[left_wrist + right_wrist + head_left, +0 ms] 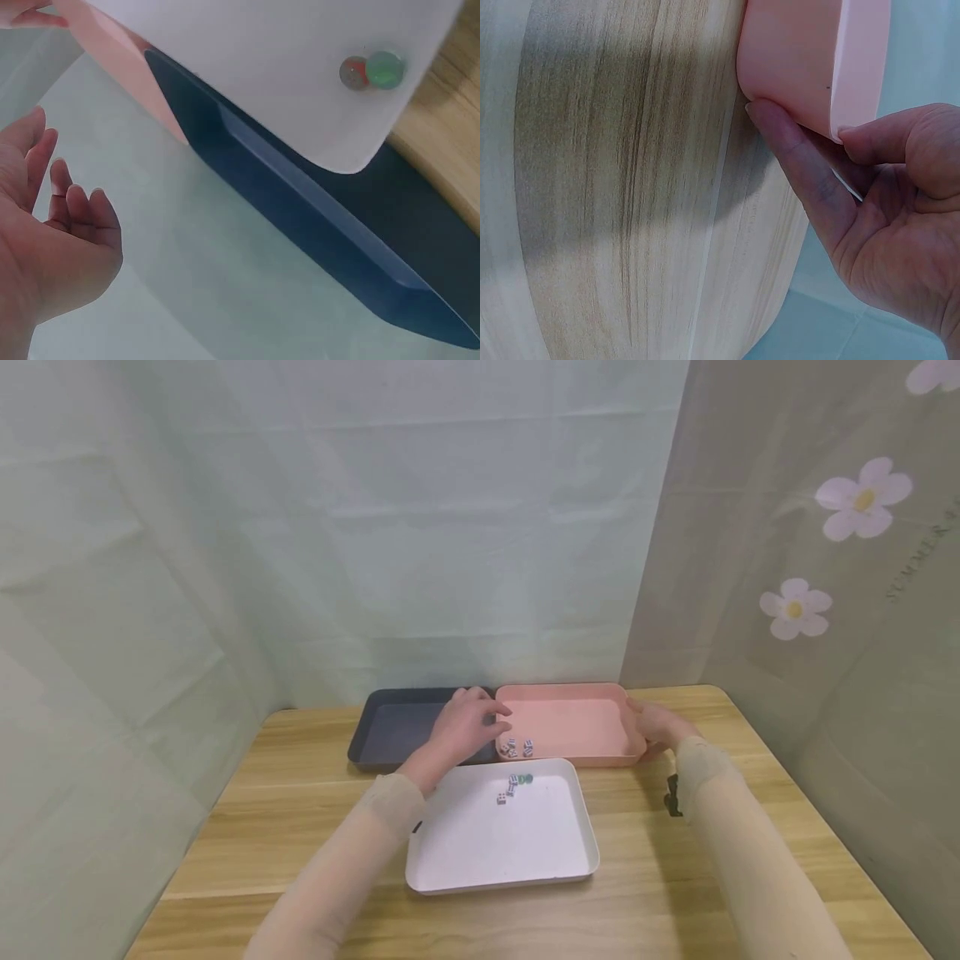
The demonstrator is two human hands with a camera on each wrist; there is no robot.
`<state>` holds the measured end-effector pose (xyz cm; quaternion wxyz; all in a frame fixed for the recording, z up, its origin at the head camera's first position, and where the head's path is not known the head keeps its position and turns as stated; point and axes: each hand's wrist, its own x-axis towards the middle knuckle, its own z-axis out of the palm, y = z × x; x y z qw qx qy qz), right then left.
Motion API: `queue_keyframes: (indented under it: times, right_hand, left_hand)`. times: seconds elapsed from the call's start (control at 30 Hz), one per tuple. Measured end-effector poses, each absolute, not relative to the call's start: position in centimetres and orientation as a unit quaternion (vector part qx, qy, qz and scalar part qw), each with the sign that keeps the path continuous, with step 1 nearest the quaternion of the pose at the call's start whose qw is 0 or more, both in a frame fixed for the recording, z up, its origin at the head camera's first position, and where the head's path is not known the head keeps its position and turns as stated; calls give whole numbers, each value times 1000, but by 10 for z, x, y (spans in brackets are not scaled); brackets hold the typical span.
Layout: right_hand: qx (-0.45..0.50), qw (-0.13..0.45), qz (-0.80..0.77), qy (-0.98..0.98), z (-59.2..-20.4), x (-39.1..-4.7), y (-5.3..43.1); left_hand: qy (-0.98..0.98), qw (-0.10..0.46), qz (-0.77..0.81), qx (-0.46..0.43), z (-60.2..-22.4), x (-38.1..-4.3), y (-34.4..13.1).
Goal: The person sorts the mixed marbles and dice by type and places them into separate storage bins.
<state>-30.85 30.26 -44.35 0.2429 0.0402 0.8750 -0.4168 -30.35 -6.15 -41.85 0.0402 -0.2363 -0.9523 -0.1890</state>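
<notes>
My right hand (660, 727) grips the right end of the pink tray (570, 722). In the right wrist view its thumb (877, 139) lies at the rim and a finger (802, 161) is against the tray's lower corner. My left hand (467, 725) hovers over the right end of the dark blue tray (401, 727), fingers loosely bent towards the pink tray, with nothing in them. Several white dice (528, 748) lie at the pink tray's near left corner. Nearer me, the white tray (495, 852) holds a few dice (502, 798) and green glass marbles (528, 779).
The trays stand on a wood-grain table (300, 827), blue and pink side by side at its back edge. Behind hangs a pale curtain (450, 527); a flowered grey one (795, 610) is at the right. A small black object (672, 796) shows beside the right sleeve.
</notes>
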Motion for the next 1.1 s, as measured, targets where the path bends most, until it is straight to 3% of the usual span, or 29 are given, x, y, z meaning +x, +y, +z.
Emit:
queue_keyframes:
  times: [1.1]
  right_hand:
    - [69,243,-421,871,-447,-312,300]
  left_hand:
    - [-949,50,-222,-218,-421,-267,-104]
